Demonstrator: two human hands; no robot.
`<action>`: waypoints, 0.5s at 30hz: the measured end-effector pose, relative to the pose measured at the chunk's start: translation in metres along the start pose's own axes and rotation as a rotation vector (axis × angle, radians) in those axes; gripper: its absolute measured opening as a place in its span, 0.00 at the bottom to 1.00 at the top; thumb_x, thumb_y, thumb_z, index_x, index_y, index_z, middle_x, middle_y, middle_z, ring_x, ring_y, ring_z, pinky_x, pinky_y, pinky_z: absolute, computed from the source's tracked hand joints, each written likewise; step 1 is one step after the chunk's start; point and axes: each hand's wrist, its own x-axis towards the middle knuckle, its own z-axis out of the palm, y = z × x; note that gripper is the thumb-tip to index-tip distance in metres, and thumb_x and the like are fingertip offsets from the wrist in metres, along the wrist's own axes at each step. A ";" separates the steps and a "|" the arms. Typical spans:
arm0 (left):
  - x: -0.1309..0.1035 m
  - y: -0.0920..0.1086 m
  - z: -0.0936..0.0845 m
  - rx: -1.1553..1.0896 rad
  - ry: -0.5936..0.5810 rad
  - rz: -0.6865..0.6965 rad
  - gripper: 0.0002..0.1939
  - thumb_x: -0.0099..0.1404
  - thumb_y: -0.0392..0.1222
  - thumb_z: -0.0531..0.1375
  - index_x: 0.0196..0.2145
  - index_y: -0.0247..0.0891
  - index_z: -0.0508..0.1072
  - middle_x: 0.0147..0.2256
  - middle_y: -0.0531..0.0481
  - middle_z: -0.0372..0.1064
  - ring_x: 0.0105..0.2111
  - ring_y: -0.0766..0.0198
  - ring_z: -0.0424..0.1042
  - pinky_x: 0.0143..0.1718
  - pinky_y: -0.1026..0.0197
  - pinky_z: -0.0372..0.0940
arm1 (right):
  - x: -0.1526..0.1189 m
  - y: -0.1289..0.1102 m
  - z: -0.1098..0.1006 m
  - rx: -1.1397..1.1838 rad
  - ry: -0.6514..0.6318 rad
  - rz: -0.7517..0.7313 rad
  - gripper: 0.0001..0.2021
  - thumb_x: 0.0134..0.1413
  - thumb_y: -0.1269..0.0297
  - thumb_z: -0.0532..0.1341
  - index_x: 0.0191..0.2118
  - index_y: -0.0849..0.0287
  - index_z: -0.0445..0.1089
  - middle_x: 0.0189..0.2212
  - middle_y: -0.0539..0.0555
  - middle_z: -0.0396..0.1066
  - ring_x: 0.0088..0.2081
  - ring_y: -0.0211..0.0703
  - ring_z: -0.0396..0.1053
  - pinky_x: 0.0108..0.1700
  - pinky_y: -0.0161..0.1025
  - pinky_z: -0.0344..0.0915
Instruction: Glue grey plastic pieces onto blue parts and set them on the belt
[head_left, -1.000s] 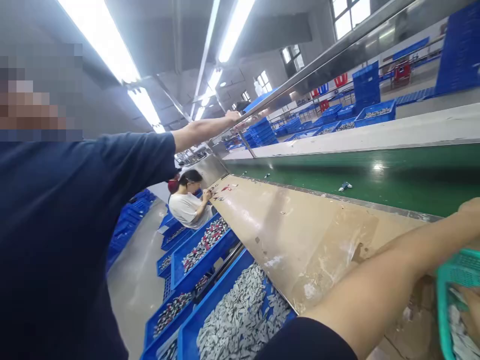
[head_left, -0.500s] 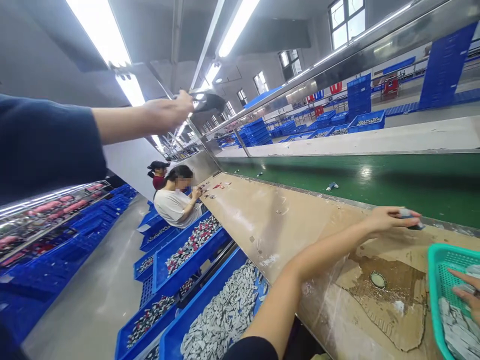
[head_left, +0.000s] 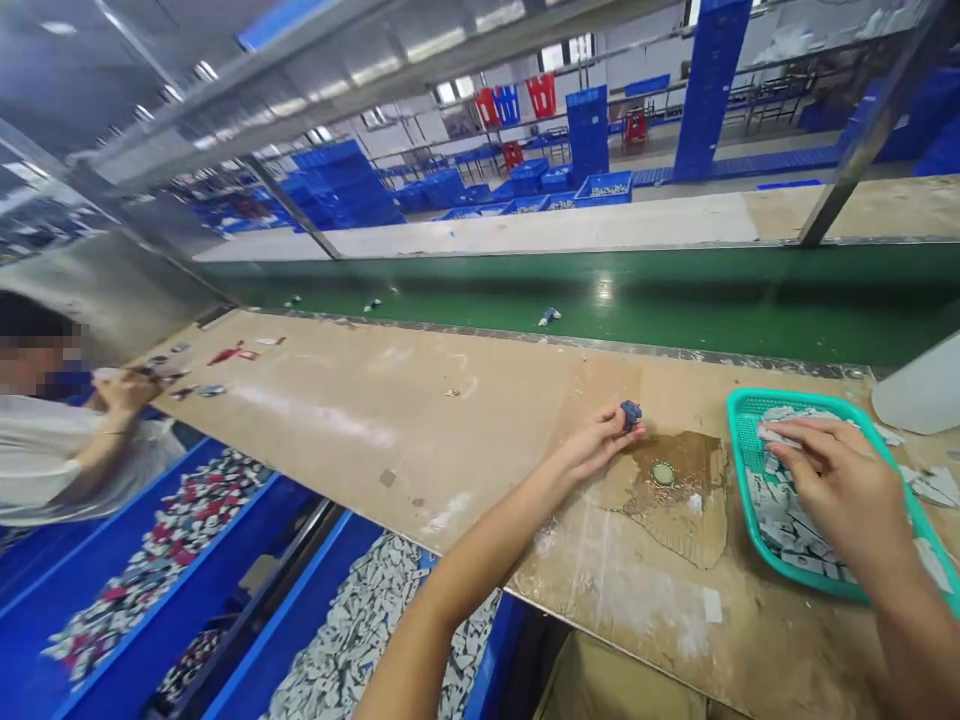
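My left hand is closed on a small dark blue plastic part, held between thumb and fingers just above the table. Over the green basket, my right hand pinches a flat light grey piece. Many similar grey and white pieces lie in the basket beneath that hand. Between my hands, a torn, wet-looking piece of brown cardboard lies on the table, with a small round pale disc on it.
Beyond the table runs a green conveyor belt carrying a few small parts. Blue bins of grey pieces and red-grey pieces stand below the table's near edge. A co-worker sits at left. A white container stands at right.
My view has turned right and levelled. A dark-sleeved arm holding a dark object at upper left is out of sight. My right hand now shows more fully, pinching a piece over the basket.
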 end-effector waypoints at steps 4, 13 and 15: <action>-0.002 -0.001 0.000 -0.155 -0.006 -0.082 0.27 0.44 0.55 0.80 0.35 0.35 0.80 0.33 0.49 0.72 0.32 0.68 0.71 0.41 0.63 0.68 | 0.002 -0.041 0.005 0.211 -0.263 0.126 0.13 0.67 0.54 0.61 0.45 0.52 0.81 0.38 0.49 0.79 0.36 0.43 0.77 0.35 0.38 0.70; -0.008 0.011 0.007 -0.217 0.049 -0.124 0.26 0.42 0.48 0.81 0.34 0.31 0.77 0.30 0.50 0.73 0.29 0.67 0.73 0.37 0.63 0.67 | -0.006 -0.067 0.029 0.124 -0.527 0.176 0.16 0.68 0.57 0.58 0.45 0.59 0.81 0.40 0.54 0.80 0.38 0.46 0.78 0.38 0.40 0.74; -0.008 0.011 0.007 -0.219 0.054 -0.111 0.24 0.44 0.45 0.80 0.33 0.32 0.76 0.30 0.51 0.73 0.29 0.68 0.73 0.36 0.63 0.67 | -0.008 -0.069 0.029 0.062 -0.507 0.059 0.15 0.70 0.59 0.58 0.47 0.61 0.80 0.40 0.54 0.80 0.39 0.46 0.78 0.39 0.40 0.73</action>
